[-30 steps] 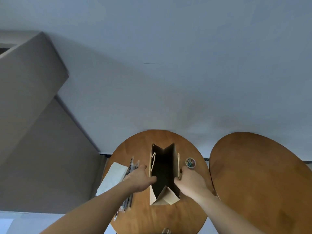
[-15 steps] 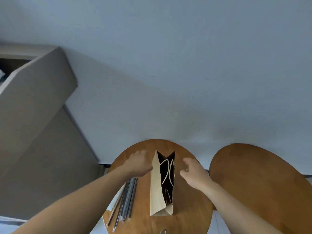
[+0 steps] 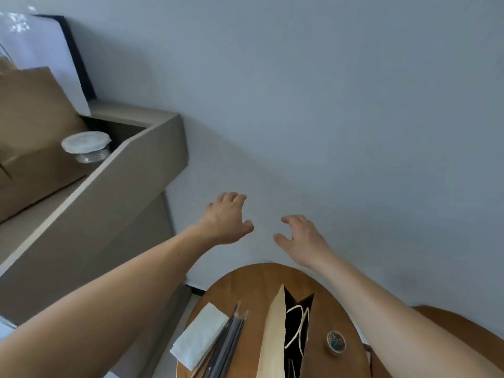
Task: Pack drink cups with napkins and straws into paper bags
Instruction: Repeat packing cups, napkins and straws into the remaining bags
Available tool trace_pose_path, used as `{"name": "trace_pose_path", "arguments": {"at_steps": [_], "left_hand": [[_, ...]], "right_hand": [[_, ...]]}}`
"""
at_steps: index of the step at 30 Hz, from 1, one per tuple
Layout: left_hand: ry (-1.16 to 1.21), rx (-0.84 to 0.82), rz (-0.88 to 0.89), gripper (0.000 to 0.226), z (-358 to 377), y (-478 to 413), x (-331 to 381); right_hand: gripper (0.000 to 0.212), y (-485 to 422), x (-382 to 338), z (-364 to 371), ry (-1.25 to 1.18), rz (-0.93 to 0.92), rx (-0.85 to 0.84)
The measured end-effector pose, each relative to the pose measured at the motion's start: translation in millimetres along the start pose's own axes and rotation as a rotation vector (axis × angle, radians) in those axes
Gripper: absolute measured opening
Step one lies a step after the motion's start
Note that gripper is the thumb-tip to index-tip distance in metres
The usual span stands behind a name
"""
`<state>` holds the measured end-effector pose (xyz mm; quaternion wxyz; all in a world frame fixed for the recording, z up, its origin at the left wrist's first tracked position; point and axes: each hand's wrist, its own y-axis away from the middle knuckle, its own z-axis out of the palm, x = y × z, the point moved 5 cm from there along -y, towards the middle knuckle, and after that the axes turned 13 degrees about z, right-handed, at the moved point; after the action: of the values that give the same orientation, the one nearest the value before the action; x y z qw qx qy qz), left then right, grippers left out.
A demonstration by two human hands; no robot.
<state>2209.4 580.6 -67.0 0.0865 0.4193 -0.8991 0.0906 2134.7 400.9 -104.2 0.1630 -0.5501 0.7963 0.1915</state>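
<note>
Currently left grip (image 3: pixel 226 222) and right grip (image 3: pixel 302 238) are hovering wide, empty, beyond the bench's (image 3: pixel 245 282) open paper bag (image 3: pixel 275 336).

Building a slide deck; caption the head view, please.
Left hand and right hand hover empty above a table with paper bag, napkins, straws; lidded cup at the counter.

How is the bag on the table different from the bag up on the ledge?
The table bag is pale tan; the ledge bag is darker brown. The table bag shows its open mouth with handles tucked inside; the ledge bag's mouth is hidden from view. Both are paper bags.
</note>
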Motion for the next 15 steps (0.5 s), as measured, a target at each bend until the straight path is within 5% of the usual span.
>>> {"name": "trace_pose_path", "arguments": {"at_steps": [15], "left_hand": [[-0.183,0.301,-0.311,0.062,-212.3,81.3,-181.4]], "right_hand": [[0.059,-54.6,-305.8,-65.6,0.135,-0.488,0.141]]}}
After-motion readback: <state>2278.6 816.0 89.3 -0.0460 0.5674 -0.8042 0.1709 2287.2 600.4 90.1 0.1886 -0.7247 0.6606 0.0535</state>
